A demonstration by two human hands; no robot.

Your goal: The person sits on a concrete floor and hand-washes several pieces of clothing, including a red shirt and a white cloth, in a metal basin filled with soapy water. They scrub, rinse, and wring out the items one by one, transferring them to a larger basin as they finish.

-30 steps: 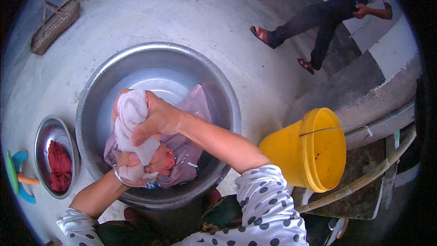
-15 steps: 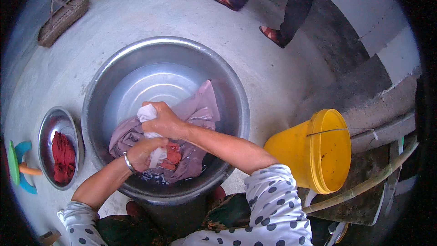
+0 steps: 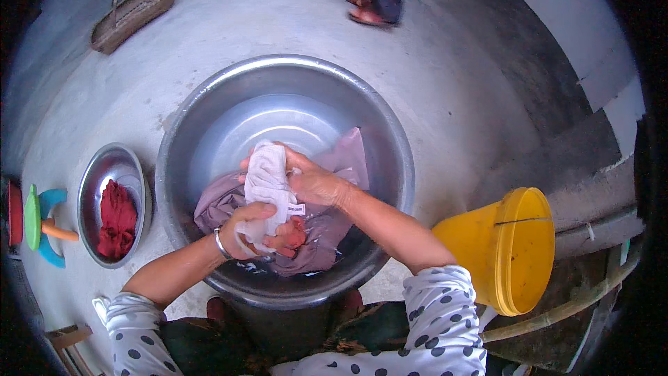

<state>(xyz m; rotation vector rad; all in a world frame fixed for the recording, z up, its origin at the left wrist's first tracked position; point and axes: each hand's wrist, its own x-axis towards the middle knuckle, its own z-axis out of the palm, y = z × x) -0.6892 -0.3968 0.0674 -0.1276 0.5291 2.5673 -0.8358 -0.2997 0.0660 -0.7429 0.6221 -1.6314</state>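
Observation:
A small white cloth garment (image 3: 268, 173) with a printed label is stretched between my two hands over a wide metal basin (image 3: 170, 139). My left hand (image 3: 252, 228) grips its lower end, where thin wet straps or folds hang from the fingers. Behind its upper part, my right hand (image 3: 313, 179) holds it with the thumb in front. Mauve wet cloth (image 3: 351, 157) lies in shallow water beneath both hands. A piece of orange-red cloth (image 3: 296, 233) rests on it beside my left hand.
A smaller metal bowl (image 3: 85, 202) with dark red cloth (image 3: 117, 219) stands at left. Near it are green, blue and orange plastic items (image 3: 52, 226). At right a yellow bucket (image 3: 480, 240) leans. A basket (image 3: 132, 17) lies far left; another person's foot (image 3: 372, 12) is beyond the basin.
The white garment, bunched in my fists before, is now spread out longer between my hands. My right fingers have loosened around it. The other person has stepped leftward, and my view has shifted.

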